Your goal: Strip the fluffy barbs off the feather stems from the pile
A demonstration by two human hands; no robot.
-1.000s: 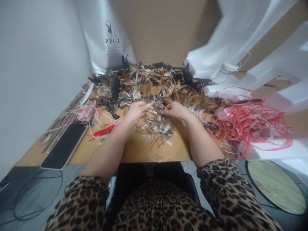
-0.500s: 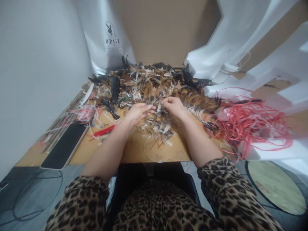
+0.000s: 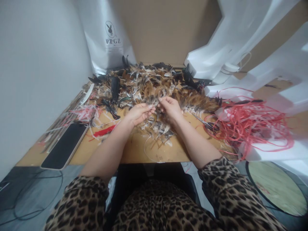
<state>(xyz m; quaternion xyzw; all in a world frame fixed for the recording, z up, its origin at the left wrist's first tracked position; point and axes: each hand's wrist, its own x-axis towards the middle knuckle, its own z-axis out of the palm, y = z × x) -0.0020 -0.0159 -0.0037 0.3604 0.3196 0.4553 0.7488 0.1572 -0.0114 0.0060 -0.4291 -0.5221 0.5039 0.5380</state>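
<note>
The left hand (image 3: 141,114) and right hand (image 3: 170,108) nearly meet, both curled, over the feathers (image 3: 154,81); from here I cannot tell whether they pinch one. The feathers spread from the tabletop's (image 3: 176,152) far edge to its middle; a phone (image 3: 64,146) lies near-left.

The feathers (image 3: 149,80) mix brown, white and black; the ribbons (image 3: 257,123) are red-pink, the surface (image 3: 178,150) yellowish brown, the phone (image 3: 64,148) black-faced, the sleeves (image 3: 79,200) tan with black leopard spots.
</note>
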